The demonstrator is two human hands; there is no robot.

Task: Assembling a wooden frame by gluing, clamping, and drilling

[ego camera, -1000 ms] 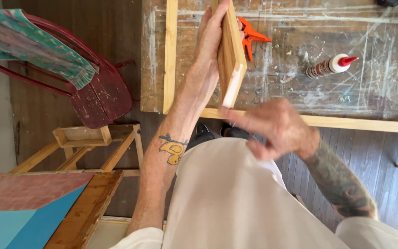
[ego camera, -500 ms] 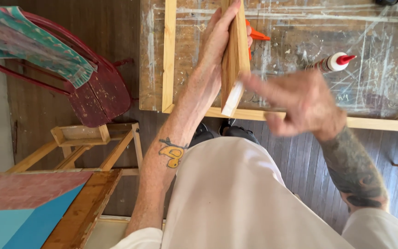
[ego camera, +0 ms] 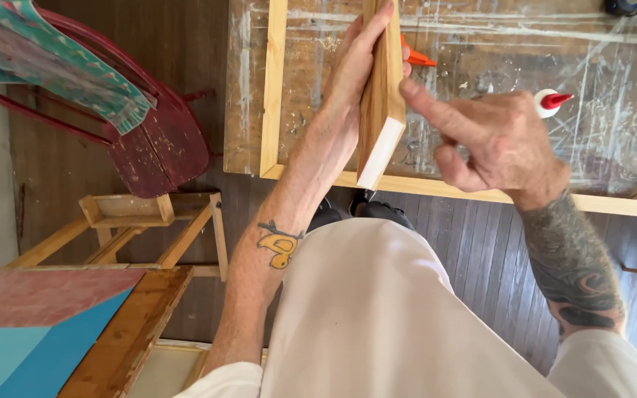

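Note:
My left hand grips a short wooden board and holds it on edge above the workbench. The board's lower end face is pale. With its index finger stretched out, my right hand touches the board's right face. Under both hands a light wooden frame lies flat on the worn, paint-streaked workbench. A glue bottle with a red tip lies just behind my right hand. An orange clamp shows past the board.
A red chair with a patterned cloth over it stands at the left. Below it is a small wooden stool. A painted panel in pink and blue lies at the lower left. Dark floorboards run under the bench.
My right hand has risen from below the bench edge to the board, its index finger now on the board's side. My left hand has kept hold of the board, turning it more edge-on.

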